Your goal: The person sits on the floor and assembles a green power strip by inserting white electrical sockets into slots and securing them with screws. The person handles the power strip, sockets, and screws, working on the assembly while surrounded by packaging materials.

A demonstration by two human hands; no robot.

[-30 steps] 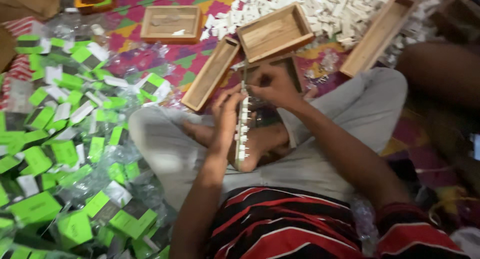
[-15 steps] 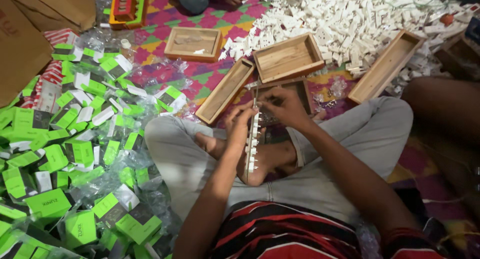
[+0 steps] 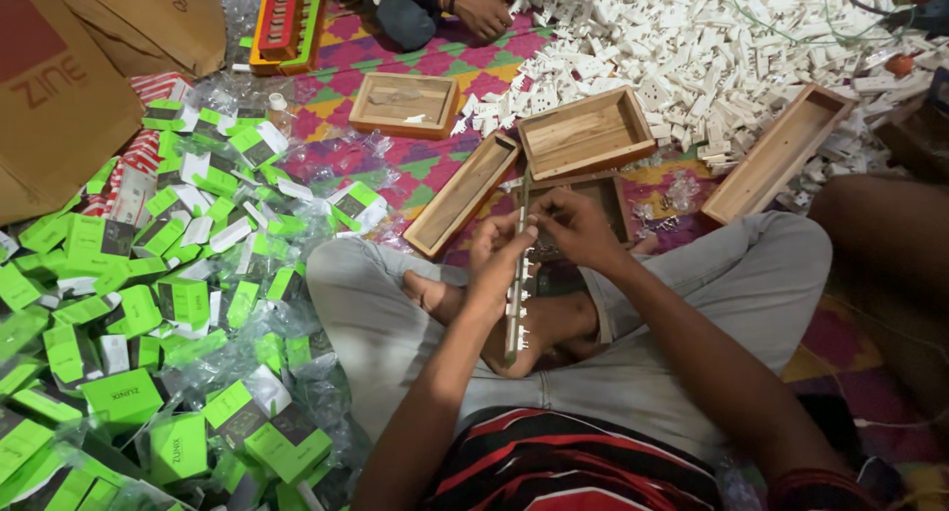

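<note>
Your left hand [image 3: 499, 259] grips a long narrow strip [image 3: 517, 289] about midway along, fingers wrapped round it, while your right hand [image 3: 573, 224] pinches its upper end between thumb and fingertips. The strip stands nearly upright over your crossed legs, its lower end down by your bare foot [image 3: 544, 333], with small white pieces clipped along one side. To seat the pieces well, I judge you should hold the strip steady with the left hand and let only the right hand's fingers work, pressing each piece square to the edge so it does not tilt. Brace the lower end against your foot so it does not sway.

You sit on the floor on a bright patterned mat [image 3: 415, 165]. Just beyond your hands lie several shallow wooden trays: a long one [image 3: 460, 197] at a slant, a squarer one [image 3: 585, 132] partly over a darker tray [image 3: 603, 197], another long one [image 3: 776, 155] to the right and a flat one [image 3: 403, 104] farther off. Behind them spreads a great heap of white plastic parts [image 3: 712, 37]. To your left the floor is thick with green and white small boxes [image 3: 129, 303] in clear wrappers, with brown cardboard [image 3: 59, 86] beyond. At the top another person's hand [image 3: 484, 7] rests near the heap, beside a red and green toy-like thing [image 3: 282, 22].
</note>
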